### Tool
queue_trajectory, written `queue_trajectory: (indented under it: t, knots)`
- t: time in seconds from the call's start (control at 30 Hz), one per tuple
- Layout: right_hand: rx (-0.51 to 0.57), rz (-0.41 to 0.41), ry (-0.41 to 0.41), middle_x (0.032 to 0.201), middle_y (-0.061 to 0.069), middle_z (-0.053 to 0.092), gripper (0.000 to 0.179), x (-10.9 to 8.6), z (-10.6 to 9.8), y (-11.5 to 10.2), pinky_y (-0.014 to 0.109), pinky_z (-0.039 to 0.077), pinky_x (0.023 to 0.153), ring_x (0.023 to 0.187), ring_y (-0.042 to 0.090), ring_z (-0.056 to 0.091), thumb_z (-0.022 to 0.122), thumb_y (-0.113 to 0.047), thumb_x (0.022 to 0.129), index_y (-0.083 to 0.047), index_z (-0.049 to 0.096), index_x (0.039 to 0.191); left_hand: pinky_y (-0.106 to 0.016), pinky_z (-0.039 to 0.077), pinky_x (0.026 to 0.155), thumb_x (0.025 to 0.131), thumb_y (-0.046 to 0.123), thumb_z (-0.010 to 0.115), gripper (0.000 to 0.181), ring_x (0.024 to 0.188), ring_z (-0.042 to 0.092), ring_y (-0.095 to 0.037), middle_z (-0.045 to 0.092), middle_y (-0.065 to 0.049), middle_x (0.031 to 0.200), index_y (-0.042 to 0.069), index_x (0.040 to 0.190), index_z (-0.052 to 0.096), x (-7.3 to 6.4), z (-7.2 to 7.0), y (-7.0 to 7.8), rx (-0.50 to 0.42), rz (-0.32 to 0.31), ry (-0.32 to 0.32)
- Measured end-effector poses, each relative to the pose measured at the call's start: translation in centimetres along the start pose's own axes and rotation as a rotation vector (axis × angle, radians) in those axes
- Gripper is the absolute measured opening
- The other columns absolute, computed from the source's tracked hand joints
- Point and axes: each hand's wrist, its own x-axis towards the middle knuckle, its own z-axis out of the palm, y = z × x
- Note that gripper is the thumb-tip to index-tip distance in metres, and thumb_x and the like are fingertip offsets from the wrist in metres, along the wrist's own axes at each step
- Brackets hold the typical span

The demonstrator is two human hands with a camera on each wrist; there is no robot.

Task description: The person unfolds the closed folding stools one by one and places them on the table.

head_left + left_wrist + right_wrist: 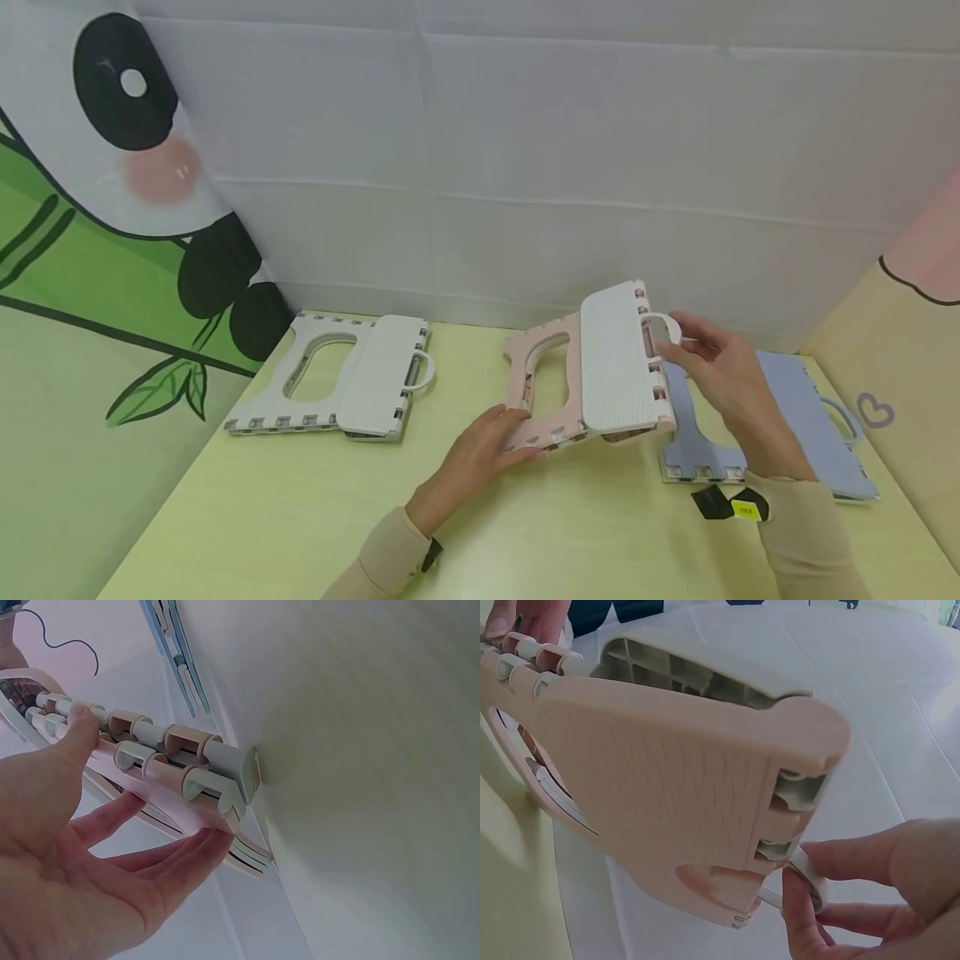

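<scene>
A folded pink-and-white folding stool (618,358) is tilted, its handle end raised above the table. My right hand (723,375) pinches the stool's white loop handle (806,874) between thumb and fingers. At the other end, my left hand (480,446) grips the stool's pink leg edge, thumb on the hinged side (142,742) and fingers beneath. Behind my right wrist lies a folded blue stool (798,408), partly covered by the hand and forearm.
A folded white stool (382,375) lies flat at the left of the pale yellow-green table (300,508). A white cloth wall (525,167) rises along the back edge. Printed panels (60,375) close off the left and right sides.
</scene>
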Motion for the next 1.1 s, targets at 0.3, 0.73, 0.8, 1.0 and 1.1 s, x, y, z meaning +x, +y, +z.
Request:
queue_trajectory:
  t: [0.3, 0.73, 0.8, 1.0, 1.1]
  knots:
    - [-0.031, -0.04, 0.004, 0.142, 0.018, 0.051, 0.062, 0.2, -0.1, -1.0, 0.014, 0.045, 0.072, 0.11, 0.017, 0.048, 0.065, -0.036, 0.102, -0.007, 0.046, 0.154, -0.052, 0.056, 0.092, 0.091, 0.033, 0.078, 0.047, 0.125, 0.056, -0.038, 0.058, -0.024, 0.138, 0.005, 0.128, 0.066, -0.1, 0.1, 0.6, 0.0, 0.012, 0.021]
    - [-0.056, -0.041, 0.004, 0.143, 0.018, 0.054, 0.064, 0.4, -0.2, -2.7, 0.014, 0.044, 0.075, 0.113, 0.015, 0.05, 0.066, -0.039, 0.101, -0.009, 0.047, 0.155, -0.043, 0.052, 0.101, 0.09, 0.027, 0.078, 0.047, 0.124, 0.056, -0.029, 0.065, -0.012, 0.129, 0.002, 0.128, 0.066, 0.1, 0.5, 0.8, -0.053, 0.091, 0.051]
    - [-0.066, -0.039, 0.004, 0.142, 0.017, 0.054, 0.065, 0.5, -0.1, -3.0, 0.015, 0.044, 0.076, 0.115, 0.018, 0.05, 0.066, -0.04, 0.101, -0.01, 0.047, 0.155, -0.042, 0.052, 0.102, 0.091, 0.026, 0.078, 0.048, 0.124, 0.057, -0.028, 0.065, -0.012, 0.129, 0.002, 0.129, 0.065, 0.1, 0.5, 0.8, -0.063, 0.107, 0.061]
    - [-0.074, -0.026, -0.002, 0.142, 0.016, 0.054, 0.066, 0.5, 0.0, -3.8, 0.017, 0.044, 0.077, 0.119, 0.022, 0.049, 0.065, -0.043, 0.101, -0.014, 0.046, 0.156, -0.038, 0.052, 0.102, 0.092, 0.022, 0.078, 0.051, 0.122, 0.061, -0.026, 0.065, -0.013, 0.131, 0.0, 0.135, 0.062, 0.2, 0.5, 1.0, -0.083, 0.153, 0.075]
    - [-0.063, -0.028, -0.007, 0.141, 0.014, 0.055, 0.067, 0.6, 0.0, -4.2, 0.016, 0.044, 0.079, 0.117, 0.017, 0.051, 0.066, -0.044, 0.1, -0.015, 0.045, 0.156, -0.037, 0.052, 0.102, 0.093, 0.02, 0.076, 0.053, 0.121, 0.062, -0.025, 0.065, -0.013, 0.132, 0.001, 0.139, 0.059, 0.3, 0.5, 1.3, -0.104, 0.158, 0.057]
